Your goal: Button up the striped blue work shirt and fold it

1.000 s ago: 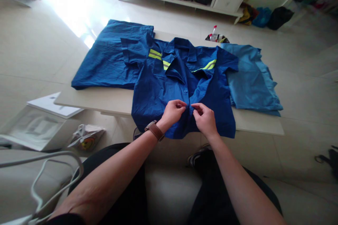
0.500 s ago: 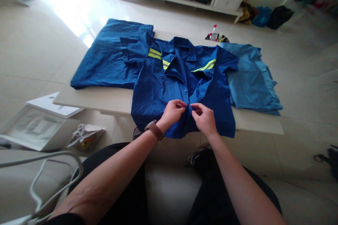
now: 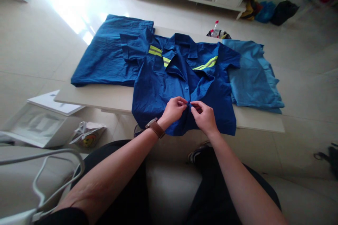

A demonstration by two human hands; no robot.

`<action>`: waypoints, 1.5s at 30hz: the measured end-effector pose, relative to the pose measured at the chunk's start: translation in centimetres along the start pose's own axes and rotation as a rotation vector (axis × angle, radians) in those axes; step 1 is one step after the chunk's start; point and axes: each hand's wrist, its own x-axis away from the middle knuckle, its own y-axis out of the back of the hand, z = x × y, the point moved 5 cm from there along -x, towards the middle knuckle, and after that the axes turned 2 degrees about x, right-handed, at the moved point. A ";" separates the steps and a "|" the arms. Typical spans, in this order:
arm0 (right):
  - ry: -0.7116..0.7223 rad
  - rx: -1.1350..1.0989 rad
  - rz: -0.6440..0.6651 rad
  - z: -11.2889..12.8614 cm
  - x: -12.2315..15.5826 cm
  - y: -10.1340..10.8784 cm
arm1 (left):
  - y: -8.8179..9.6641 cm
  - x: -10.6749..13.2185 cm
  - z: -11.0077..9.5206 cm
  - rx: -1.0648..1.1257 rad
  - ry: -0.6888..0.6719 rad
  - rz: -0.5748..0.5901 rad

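A royal-blue work shirt (image 3: 161, 91) with neon-yellow reflective stripes.

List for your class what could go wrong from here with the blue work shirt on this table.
The left hand and right hand pinch the front of the blue work shirt. Its lower edge hangs past the table edge, so a tug might drag it off. Its sleeves overlap the folded dark blue garment and light blue garment, which could shift with it. The watch on the left wrist might catch the cloth.
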 end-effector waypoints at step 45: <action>0.157 0.139 -0.050 -0.1 -0.5 0.8 | 0.1 0.0 0.1 0.042 0.033 -0.001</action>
